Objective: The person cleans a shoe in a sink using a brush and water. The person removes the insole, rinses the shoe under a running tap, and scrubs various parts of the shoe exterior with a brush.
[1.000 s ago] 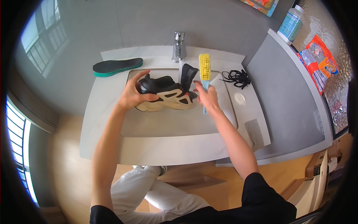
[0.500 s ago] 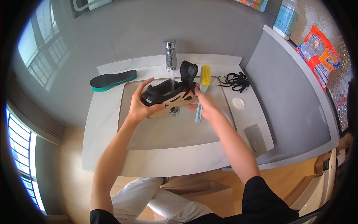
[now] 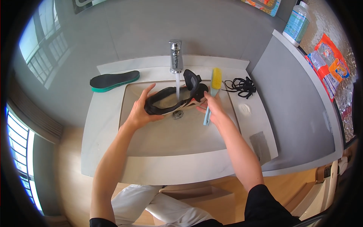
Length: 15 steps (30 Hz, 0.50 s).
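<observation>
A black and beige sneaker (image 3: 160,110) is held over the white sink basin (image 3: 170,145), its opening turned up and its tongue raised. Water from the chrome tap (image 3: 176,56) runs straight into the shoe. My left hand (image 3: 140,111) grips the heel end, thumb along the near side and fingers behind. At the toe end, my right hand (image 3: 214,108) supports the shoe and also clasps a scrubbing brush (image 3: 216,78) with yellow bristles and a light blue handle. Some right fingers are hidden under the shoe.
A black and green insole (image 3: 115,80) lies on the left counter. On the right counter are black shoelaces (image 3: 242,87), a small heap of white powder (image 3: 245,109) and a grey patch (image 3: 260,145). A white bottle (image 3: 296,25) and an orange packet (image 3: 329,68) sit on the right ledge.
The shoe has tipped so its opening faces up more, and its beige side shows less. Both hands still hold it, and the water now falls further inside.
</observation>
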Each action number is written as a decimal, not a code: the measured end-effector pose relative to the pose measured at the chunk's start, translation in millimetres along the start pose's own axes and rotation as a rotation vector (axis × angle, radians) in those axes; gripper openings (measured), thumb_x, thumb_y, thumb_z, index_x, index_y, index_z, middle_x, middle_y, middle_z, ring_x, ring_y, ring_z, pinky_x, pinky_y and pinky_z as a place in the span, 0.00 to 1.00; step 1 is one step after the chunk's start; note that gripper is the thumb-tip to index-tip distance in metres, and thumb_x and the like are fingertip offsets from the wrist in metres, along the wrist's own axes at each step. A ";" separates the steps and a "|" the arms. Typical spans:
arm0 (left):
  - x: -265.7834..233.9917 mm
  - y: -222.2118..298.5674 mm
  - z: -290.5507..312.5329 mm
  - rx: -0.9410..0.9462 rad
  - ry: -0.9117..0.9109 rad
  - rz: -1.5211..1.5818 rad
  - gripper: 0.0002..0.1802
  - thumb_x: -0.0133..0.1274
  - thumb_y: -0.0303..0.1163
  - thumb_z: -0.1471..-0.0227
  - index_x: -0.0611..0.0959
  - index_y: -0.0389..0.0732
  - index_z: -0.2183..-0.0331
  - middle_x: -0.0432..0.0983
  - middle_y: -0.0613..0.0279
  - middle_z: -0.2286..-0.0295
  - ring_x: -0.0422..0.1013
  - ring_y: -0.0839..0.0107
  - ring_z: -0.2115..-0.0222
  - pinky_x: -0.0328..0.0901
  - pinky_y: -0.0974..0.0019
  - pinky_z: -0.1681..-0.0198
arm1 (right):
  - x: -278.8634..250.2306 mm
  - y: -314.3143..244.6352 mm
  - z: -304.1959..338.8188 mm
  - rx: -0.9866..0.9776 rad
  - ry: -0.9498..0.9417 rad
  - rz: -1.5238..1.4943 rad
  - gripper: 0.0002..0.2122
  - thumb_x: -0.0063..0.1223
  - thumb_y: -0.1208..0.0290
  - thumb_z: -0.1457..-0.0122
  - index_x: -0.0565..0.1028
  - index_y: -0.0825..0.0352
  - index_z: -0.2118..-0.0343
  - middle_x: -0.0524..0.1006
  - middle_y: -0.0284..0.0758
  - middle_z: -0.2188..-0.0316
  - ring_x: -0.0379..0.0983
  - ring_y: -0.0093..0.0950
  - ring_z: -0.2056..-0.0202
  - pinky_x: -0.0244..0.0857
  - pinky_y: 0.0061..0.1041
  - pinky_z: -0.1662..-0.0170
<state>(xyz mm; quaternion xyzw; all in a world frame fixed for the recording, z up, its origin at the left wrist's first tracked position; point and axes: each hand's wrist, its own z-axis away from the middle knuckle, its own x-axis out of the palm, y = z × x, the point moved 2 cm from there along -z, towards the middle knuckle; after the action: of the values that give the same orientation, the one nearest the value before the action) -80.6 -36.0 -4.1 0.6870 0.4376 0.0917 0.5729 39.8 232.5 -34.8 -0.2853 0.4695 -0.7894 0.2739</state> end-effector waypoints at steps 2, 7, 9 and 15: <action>-4.1 -3.0 1.6 -0.027 -0.035 -0.151 0.62 0.75 0.24 0.68 0.59 0.48 0.33 0.75 0.50 0.46 0.72 0.48 0.46 0.67 0.55 0.41 | 4.8 -0.3 2.6 -0.003 -0.008 0.001 0.18 0.49 0.64 0.31 0.60 0.56 0.42 0.67 0.34 0.63 0.71 0.31 0.60 0.78 0.42 0.56; 2.4 -3.6 -3.9 -0.016 -0.079 -0.188 0.60 0.72 0.19 0.68 0.60 0.49 0.34 0.74 0.50 0.46 0.71 0.45 0.47 0.68 0.53 0.43 | -3.8 -1.9 2.5 0.001 0.109 0.044 0.20 0.49 0.66 0.31 0.58 0.55 0.39 0.72 0.36 0.63 0.73 0.29 0.65 0.77 0.39 0.58; 3.8 -7.5 -4.3 0.005 -0.084 -0.196 0.60 0.72 0.18 0.68 0.60 0.49 0.35 0.74 0.50 0.46 0.71 0.44 0.48 0.69 0.52 0.43 | -5.2 -0.2 1.9 -0.013 0.115 0.043 0.19 0.50 0.66 0.31 0.57 0.55 0.42 0.74 0.38 0.64 0.75 0.29 0.68 0.78 0.37 0.62; 9.3 -16.1 -4.5 -0.024 -0.081 -0.256 0.59 0.71 0.16 0.68 0.61 0.50 0.35 0.73 0.47 0.46 0.69 0.40 0.48 0.69 0.50 0.44 | -6.4 -4.9 4.8 -0.032 0.128 0.043 0.29 0.46 0.75 0.32 0.44 0.63 0.35 0.72 0.46 0.59 0.73 0.30 0.73 0.76 0.31 0.69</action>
<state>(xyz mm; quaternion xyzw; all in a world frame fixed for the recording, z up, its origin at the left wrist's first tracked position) -85.8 -26.9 -20.1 0.6217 0.4970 -0.0045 0.6053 46.8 236.2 -29.8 -0.2286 0.5048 -0.7922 0.2556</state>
